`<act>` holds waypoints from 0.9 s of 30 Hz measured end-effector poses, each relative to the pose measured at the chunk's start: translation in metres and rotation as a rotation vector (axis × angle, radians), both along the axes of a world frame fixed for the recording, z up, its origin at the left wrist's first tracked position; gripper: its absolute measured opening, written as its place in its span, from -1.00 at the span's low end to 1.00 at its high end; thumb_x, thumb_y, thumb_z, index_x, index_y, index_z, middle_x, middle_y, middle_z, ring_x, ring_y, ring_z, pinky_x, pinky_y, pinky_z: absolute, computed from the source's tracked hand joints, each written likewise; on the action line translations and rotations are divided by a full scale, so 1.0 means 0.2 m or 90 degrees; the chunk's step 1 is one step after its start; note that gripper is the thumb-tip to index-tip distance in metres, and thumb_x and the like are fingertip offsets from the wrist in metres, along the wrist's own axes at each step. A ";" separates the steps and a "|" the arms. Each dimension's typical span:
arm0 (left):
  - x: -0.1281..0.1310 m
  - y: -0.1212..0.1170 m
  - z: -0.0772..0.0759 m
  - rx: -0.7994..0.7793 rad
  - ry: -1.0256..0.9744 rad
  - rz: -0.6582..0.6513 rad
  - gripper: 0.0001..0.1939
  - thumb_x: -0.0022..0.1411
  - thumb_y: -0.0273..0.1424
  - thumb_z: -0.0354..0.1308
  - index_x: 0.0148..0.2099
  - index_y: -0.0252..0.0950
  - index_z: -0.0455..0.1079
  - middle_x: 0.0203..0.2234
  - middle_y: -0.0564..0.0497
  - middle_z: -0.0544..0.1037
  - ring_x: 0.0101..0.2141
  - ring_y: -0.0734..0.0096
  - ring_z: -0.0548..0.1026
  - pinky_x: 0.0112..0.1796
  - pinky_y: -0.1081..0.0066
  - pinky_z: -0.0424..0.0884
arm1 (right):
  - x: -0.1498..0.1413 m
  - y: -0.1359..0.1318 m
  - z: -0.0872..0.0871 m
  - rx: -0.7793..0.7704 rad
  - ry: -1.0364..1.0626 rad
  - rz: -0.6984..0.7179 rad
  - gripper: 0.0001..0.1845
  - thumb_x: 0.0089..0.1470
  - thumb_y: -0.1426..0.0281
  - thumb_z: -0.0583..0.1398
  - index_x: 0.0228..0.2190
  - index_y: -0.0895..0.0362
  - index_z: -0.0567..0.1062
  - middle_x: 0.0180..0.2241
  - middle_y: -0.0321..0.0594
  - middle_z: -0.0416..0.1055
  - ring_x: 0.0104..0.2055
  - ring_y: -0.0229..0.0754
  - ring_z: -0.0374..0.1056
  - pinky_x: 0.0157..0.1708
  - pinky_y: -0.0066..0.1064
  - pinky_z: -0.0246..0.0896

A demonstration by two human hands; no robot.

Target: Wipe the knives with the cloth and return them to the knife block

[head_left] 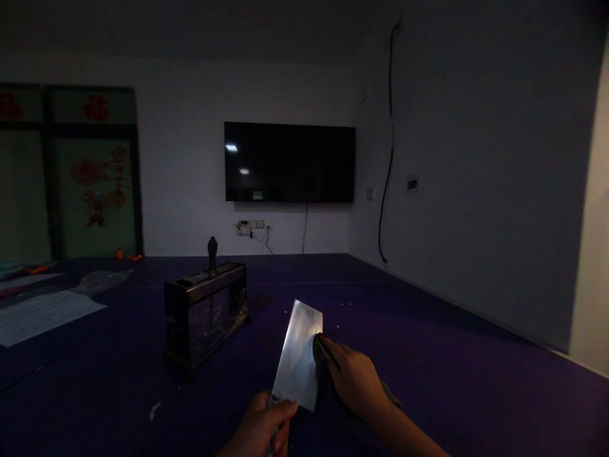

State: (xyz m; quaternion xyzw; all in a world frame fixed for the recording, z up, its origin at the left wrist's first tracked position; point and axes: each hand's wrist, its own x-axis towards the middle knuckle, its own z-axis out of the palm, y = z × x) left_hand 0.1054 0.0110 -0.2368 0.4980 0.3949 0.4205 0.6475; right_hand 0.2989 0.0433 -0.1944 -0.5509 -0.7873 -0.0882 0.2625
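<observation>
A cleaver (301,355) with a broad shiny blade is held up in front of me, its blade pointing away and tilted. My left hand (266,424) is closed around its handle, the thumb lying near the base of the blade. My right hand (356,376) presses a dark cloth (321,348) against the right edge of the blade, its fingers closed over it. Part of the cloth also shows beneath the wrist. To the left stands a dark knife block (216,311) with clear sides and one black handle (212,254) sticking up from its top.
The dark blue tabletop (118,355) bears small white scraps. On the left lie a printed paper sheet (45,314), clear plastic wrap (102,281) and small orange objects (128,256). A television (290,162) hangs on the far wall, and a black cable (391,149) runs down the right wall.
</observation>
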 end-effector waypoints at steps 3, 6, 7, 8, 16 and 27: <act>0.00 0.00 0.00 0.006 0.014 0.008 -0.50 -0.33 0.08 0.20 -0.61 -0.22 0.14 -0.94 0.25 0.05 -0.87 0.63 0.01 -0.76 0.54 -0.10 | 0.01 0.00 0.00 0.001 0.010 0.018 -0.56 0.13 0.47 -0.06 0.02 0.15 0.35 -0.15 -0.05 0.48 -0.19 -0.10 0.42 -0.23 -0.34 0.27; 0.00 0.00 -0.01 0.011 0.018 0.004 -0.51 -0.31 0.07 0.20 -0.60 -0.22 0.14 -0.95 0.25 0.05 -0.87 0.63 0.01 -0.75 0.54 -0.08 | 0.01 0.00 0.00 0.001 0.020 0.033 -0.57 0.12 0.47 -0.06 0.00 0.14 0.37 -0.17 -0.07 0.48 -0.20 -0.12 0.42 -0.23 -0.36 0.26; 0.00 0.00 -0.01 0.010 0.018 0.004 -0.52 -0.31 0.06 0.20 -0.59 -0.22 0.14 -0.95 0.26 0.06 -0.87 0.63 0.01 -0.75 0.54 -0.08 | 0.01 0.00 0.00 -0.004 0.020 0.035 -0.57 0.12 0.46 -0.06 0.00 0.14 0.37 -0.18 -0.08 0.49 -0.22 -0.12 0.43 -0.24 -0.37 0.26; 0.00 0.00 -0.01 0.009 0.019 0.003 -0.52 -0.31 0.05 0.19 -0.59 -0.22 0.14 -0.95 0.25 0.06 -0.87 0.63 0.01 -0.74 0.54 -0.09 | 0.01 0.00 0.00 -0.009 0.020 0.035 -0.57 0.12 0.46 -0.06 -0.01 0.13 0.38 -0.20 -0.09 0.50 -0.23 -0.12 0.43 -0.25 -0.37 0.26; -0.01 0.05 -0.06 -0.023 0.017 0.013 -0.54 -0.32 0.00 0.18 -0.49 -0.20 0.14 -0.94 0.28 0.08 -0.88 0.63 -0.01 -0.73 0.53 -0.06 | -0.01 -0.03 -0.01 -0.029 0.022 0.060 -0.58 0.08 0.47 -0.03 -0.05 0.12 0.42 -0.20 -0.12 0.50 -0.21 -0.11 0.42 -0.23 -0.39 0.24; -0.03 0.09 -0.10 -0.010 0.027 -0.007 -0.53 -0.34 0.02 0.15 -0.49 -0.21 0.17 -0.93 0.26 0.10 -0.87 0.60 0.02 -0.73 0.51 -0.01 | -0.02 -0.03 -0.03 -0.002 -0.018 0.059 -0.58 0.11 0.46 -0.04 -0.03 0.13 0.40 -0.22 -0.10 0.51 -0.24 -0.10 0.44 -0.28 -0.39 0.27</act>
